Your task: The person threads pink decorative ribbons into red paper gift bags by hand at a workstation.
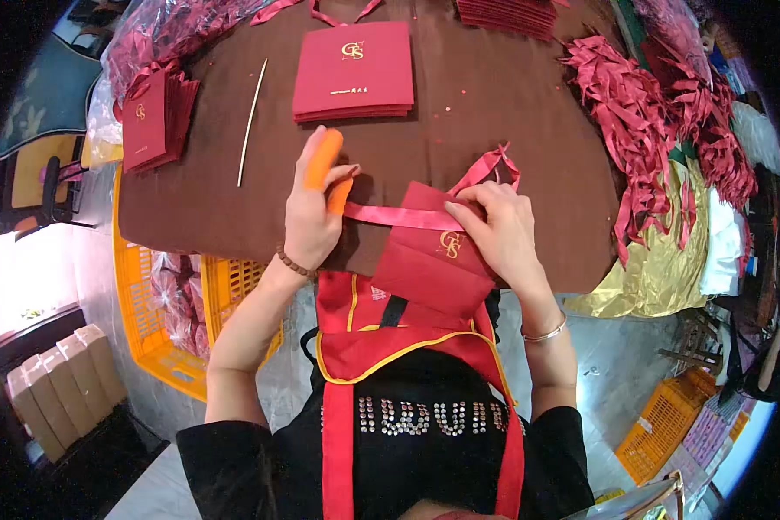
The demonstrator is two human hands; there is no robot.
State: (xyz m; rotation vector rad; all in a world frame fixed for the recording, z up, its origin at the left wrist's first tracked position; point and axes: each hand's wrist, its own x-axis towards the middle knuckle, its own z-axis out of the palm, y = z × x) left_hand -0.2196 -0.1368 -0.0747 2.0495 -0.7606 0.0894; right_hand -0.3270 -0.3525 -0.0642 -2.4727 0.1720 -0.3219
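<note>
The left hand (312,217) stands raised at the wrist, its fingers bent and closed around one smooth, curved orange implement (322,159) whose type cannot be told. The right hand (498,225) reaches inward, palm down, its thumb and bent fingers closed on one flat red gift bag (429,260), matte, creased and stamped with gold lettering. The bag lies tilted beneath these fingers, its lower part over the near edge of the table. One satin ribbon (390,215) spans the gap between the hands, crossing the bag to the right thumb; whether the left fingers themselves grip it cannot be told. A ribbon loop (485,165) rises just beyond the right fingers. One beaded bracelet (295,263) encircles the left wrist, one smooth metal bangle (546,332) the right.

Beyond the left fingertips lies one squared bag stack (355,69); to their left are one slender pale stick (251,121) and, farther out, one fanned bag bundle (152,126). Well right of the right fingers spreads one tangled ribbon heap (620,113), its strands too many to count. Brown cloth (217,199) covers the table.
</note>
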